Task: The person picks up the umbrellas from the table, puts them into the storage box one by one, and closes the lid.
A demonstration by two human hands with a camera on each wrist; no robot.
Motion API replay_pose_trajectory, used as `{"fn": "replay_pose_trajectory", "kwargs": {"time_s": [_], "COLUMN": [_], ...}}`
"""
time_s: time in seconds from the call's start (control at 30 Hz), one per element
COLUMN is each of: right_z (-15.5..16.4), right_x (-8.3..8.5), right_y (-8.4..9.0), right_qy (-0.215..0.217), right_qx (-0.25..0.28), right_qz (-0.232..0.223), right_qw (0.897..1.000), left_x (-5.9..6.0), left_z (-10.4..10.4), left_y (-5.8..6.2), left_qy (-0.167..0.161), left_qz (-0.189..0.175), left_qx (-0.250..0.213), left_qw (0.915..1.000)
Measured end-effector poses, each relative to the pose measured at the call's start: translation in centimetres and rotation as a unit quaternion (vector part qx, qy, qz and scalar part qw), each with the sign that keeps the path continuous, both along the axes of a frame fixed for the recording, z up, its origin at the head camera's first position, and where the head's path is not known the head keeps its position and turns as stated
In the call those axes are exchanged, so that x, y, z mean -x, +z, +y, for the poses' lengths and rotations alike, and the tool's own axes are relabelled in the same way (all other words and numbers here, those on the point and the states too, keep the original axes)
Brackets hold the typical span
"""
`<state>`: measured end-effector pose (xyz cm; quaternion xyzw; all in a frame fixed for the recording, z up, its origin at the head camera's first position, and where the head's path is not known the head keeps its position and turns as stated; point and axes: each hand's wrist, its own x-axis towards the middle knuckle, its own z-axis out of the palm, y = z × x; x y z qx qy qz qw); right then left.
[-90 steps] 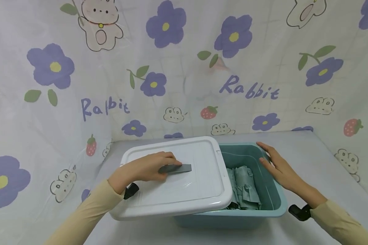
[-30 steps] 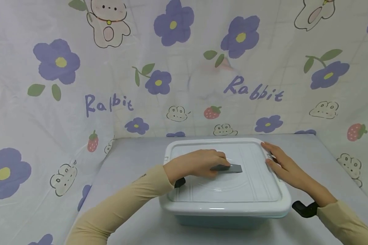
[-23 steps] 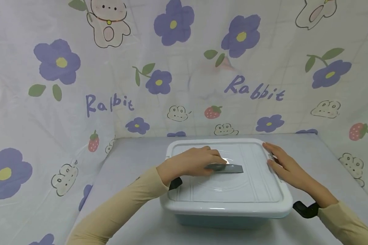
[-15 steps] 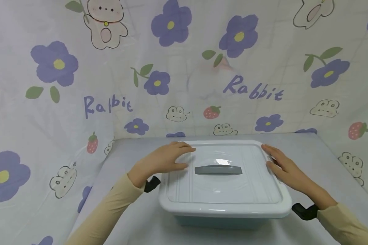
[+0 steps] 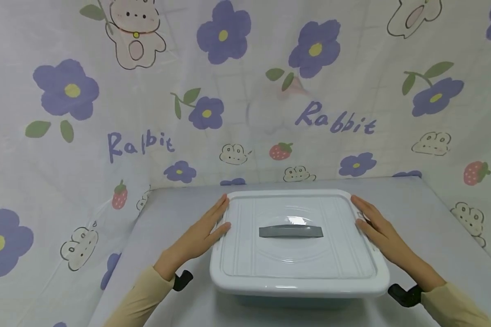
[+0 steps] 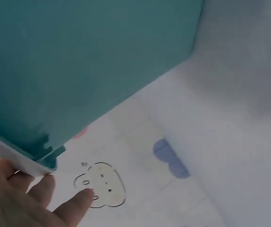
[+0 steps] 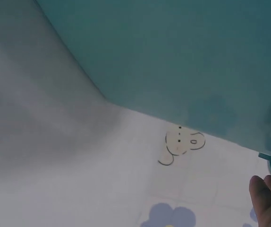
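Observation:
A white lid [image 5: 237, 254] with a grey handle [image 5: 290, 232] covers the teal storage box [image 5: 294, 301] in the head view. My left hand [image 5: 200, 234] rests on the lid's left edge, its fingers fairly straight. On the opposite side, my right hand [image 5: 382, 234] touches the right edge with extended fingers. The left wrist view shows the box's side wall [image 6: 88, 56] and the left hand [image 6: 29, 198] at the rim corner. In the right wrist view, fingertips of the right hand [image 7: 270, 198] meet the rim from below. The box's contents are hidden.
The box stands on a pale cloth-covered table [image 5: 180, 204]. Behind and beside it hangs a white curtain [image 5: 253, 131] printed with flowers and rabbits. A black wrist mount [image 5: 183, 280] sticks out beneath the left wrist, another black mount [image 5: 405, 295] beneath the right.
The lid moved right over the box and covered the folded teal items inside. My left hand then let go of the handle and moved to the left edge. The right hand stayed at the right side.

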<state>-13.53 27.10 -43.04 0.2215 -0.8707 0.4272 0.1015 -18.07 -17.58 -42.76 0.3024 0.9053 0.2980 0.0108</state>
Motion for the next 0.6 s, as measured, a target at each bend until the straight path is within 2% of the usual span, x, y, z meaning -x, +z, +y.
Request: {"fn": "replay_pose_trajectory", "kwargs": {"time_s": [0.13,0.27,0.43,0.6], "right_z": [-0.2,0.0,0.6,1.6], "right_x": [-0.3,-0.2,0.6,1.9], "right_y": [-0.7,-0.7,-0.2,0.4], "right_qy": [-0.008,-0.014,-0.019,-0.012], "right_qx": [0.028,0.008,-0.046,-0.083], "right_qz": [0.006,0.009,0.004,0.015], "right_qw": [1.0,1.0,0.999,0.996], "left_x": [-0.1,0.1,0.3,1.5], "left_z": [0.1,0.0,-1.0,-2.6], "left_y": [-1.4,-2.3,-3.1,-3.5], "left_qy": [-0.004,-0.003,0.021,0.053], "left_qz": [0.004,0.023,0.07,0.103], "left_qx": [-0.059,-0.084,-0.068,-0.028], "left_qw": [0.9982,0.9962,0.9951,0.9929]}}
